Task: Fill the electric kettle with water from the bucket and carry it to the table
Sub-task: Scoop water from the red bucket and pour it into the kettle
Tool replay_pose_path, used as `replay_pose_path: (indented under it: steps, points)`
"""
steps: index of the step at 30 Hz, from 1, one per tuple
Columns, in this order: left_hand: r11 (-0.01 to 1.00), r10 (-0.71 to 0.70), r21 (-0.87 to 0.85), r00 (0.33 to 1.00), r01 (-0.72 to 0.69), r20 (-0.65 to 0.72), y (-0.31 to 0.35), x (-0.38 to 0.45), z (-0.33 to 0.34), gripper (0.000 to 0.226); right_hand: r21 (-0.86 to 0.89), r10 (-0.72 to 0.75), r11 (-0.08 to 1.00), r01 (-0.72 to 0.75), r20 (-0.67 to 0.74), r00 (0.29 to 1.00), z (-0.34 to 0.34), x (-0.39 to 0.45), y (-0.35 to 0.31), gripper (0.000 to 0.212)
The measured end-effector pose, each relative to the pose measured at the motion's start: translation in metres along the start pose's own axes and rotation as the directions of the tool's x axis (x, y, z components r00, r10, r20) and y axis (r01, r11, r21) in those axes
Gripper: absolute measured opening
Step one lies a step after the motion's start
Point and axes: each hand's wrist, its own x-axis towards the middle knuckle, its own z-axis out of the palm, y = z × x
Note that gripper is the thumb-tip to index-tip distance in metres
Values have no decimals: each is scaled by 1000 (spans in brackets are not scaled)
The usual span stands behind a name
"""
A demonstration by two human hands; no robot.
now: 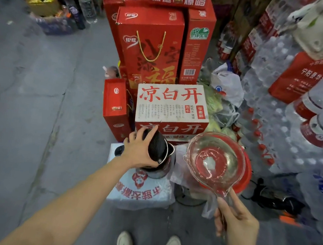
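The electric kettle (157, 169) is steel with a black handle and stands on a white box (140, 191) low in the middle. My left hand (139, 149) grips its black lid (157, 147), which is tilted up and open. My right hand (237, 222) holds the handle of a clear plastic ladle (212, 162) with water in it. The ladle hangs level above the red bucket (244, 177), just right of the kettle. Most of the bucket is hidden behind the ladle.
Red gift boxes (150, 48) and a white carton (171, 103) are stacked right behind the kettle. Shrink-wrapped packs of water bottles (287, 118) wall off the right side. A black cable (267, 197) lies on the floor at right. Grey concrete floor (30, 100) spreads left.
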Motion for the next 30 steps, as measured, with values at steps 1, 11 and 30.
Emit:
replay_pose_path:
  steps: [1, 11, 30]
  points:
    - [995, 10, -99, 1000, -12, -26, -3, -6, -5, 126, -2, 3, 1000, -3, 1, 1000, 4, -4, 1, 58]
    - [965, 177, -153, 962, -211, -209, -34, -50, -20, 118, -24, -56, 998, 57, 56, 997, 50, -22, 9, 59]
    - [974, -5, -215, 938, -74, -347, -60, -78, -27, 92, -277, -168, 946, 170, 32, 985, 91, -15, 26, 59]
